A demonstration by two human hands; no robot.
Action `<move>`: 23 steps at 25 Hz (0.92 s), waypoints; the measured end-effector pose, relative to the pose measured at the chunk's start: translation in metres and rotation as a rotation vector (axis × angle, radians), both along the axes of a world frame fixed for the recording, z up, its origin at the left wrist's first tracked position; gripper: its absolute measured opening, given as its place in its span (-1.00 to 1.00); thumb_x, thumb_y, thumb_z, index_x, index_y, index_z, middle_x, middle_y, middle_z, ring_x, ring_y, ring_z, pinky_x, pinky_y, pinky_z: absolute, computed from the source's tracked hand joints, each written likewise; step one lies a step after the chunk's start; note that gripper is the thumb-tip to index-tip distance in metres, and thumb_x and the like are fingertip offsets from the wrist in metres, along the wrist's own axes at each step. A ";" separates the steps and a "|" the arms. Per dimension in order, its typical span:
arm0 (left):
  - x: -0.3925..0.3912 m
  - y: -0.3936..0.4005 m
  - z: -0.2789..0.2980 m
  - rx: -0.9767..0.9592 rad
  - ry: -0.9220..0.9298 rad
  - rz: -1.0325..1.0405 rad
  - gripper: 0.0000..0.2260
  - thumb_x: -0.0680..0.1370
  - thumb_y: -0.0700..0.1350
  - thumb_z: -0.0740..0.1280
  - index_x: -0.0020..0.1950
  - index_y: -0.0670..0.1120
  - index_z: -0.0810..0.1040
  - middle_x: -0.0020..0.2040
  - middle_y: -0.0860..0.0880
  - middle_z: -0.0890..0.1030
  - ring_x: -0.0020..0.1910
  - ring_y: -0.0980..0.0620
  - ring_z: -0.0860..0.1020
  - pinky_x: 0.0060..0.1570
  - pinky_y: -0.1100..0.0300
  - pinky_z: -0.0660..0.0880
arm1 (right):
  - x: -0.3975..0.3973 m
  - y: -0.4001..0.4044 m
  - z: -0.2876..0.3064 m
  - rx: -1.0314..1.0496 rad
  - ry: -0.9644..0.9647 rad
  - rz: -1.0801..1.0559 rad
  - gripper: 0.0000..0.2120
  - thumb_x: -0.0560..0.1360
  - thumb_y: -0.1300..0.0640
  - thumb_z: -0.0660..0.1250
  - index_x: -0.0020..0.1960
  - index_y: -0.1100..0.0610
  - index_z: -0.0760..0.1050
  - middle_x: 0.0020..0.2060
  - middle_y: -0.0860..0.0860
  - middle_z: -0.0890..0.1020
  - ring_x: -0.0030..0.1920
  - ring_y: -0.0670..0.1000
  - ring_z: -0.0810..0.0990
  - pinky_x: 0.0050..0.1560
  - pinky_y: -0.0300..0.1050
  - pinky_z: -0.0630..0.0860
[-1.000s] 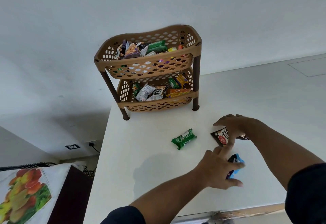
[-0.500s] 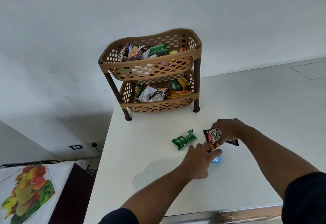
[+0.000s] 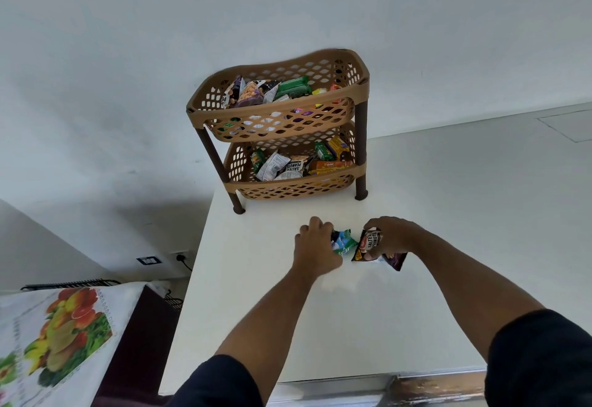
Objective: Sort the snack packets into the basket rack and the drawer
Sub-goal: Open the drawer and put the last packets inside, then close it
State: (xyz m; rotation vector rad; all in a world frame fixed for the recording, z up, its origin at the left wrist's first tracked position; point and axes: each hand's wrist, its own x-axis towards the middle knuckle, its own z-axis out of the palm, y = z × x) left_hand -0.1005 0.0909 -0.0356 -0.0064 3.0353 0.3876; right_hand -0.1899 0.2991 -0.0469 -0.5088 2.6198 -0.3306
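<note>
A brown two-tier basket rack [image 3: 358,99] stands at the back of the white table [image 3: 416,310], both tiers holding several snack packets. My left hand [image 3: 315,248] grips a blue packet [image 3: 341,237] and covers part of a green packet [image 3: 347,249] lying under it on the table. My right hand [image 3: 395,235] holds a dark salted peanuts packet [image 3: 368,246] together with a purple packet [image 3: 395,259], just above the table. No drawer is in view.
The table's left edge drops to a floor with a fruit-printed cloth [image 3: 57,326] over dark furniture. A wall socket [image 3: 181,256] sits low on the wall. A metal strip [image 3: 416,387] runs along the table's near edge.
My left hand moved forward with the blue packet onto the green packet. My right hand lifted the peanuts and purple packets slightly. The camera tilted downward.
</note>
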 end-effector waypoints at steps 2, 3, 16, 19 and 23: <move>-0.005 -0.003 -0.001 0.038 -0.060 0.061 -0.49 0.40 -0.06 0.46 0.31 -0.09 0.43 0.27 -0.10 0.46 0.20 -0.19 0.50 0.15 -0.03 0.44 | 0.002 -0.008 -0.001 -0.037 -0.012 -0.015 -0.19 0.32 -0.27 0.54 0.49 -0.10 0.35 0.34 -0.01 0.52 0.26 0.05 0.54 0.16 -0.05 0.50; -0.006 -0.002 -0.002 0.069 -0.088 0.083 -0.52 0.41 -0.08 0.45 0.30 -0.09 0.42 0.25 -0.10 0.50 0.21 -0.18 0.52 0.14 -0.03 0.41 | 0.002 -0.013 -0.002 -0.063 -0.020 -0.025 -0.18 0.33 -0.27 0.54 0.49 -0.09 0.34 0.35 0.00 0.50 0.27 0.06 0.53 0.18 -0.03 0.50; 0.019 -0.002 -0.018 0.467 -0.084 0.434 -0.49 0.48 -0.13 0.47 0.36 -0.11 0.34 0.15 -0.15 0.61 0.05 -0.17 0.63 -0.13 -0.02 0.65 | 0.017 -0.048 -0.016 -0.224 0.016 0.030 -0.28 0.40 -0.21 0.51 0.47 -0.06 0.37 0.27 0.10 0.46 0.19 0.15 0.58 0.14 0.03 0.58; 0.029 -0.006 -0.018 0.535 -0.127 0.570 -0.52 0.47 -0.12 0.49 0.31 -0.12 0.38 0.05 -0.06 0.55 -0.08 -0.05 0.57 -0.46 0.25 0.49 | 0.024 -0.057 -0.019 -0.231 0.023 0.096 -0.27 0.40 -0.22 0.52 0.47 -0.03 0.37 0.29 0.10 0.45 0.19 0.17 0.59 0.15 0.03 0.58; 0.044 -0.010 -0.026 0.632 -0.159 0.735 -0.51 0.39 -0.04 0.60 0.21 -0.16 0.51 0.09 -0.10 0.63 -0.04 -0.03 0.58 -0.18 0.24 0.48 | 0.038 -0.066 -0.017 -0.245 0.012 0.144 -0.21 0.38 -0.19 0.56 0.49 0.02 0.34 0.31 0.12 0.46 0.22 0.17 0.57 0.16 0.01 0.56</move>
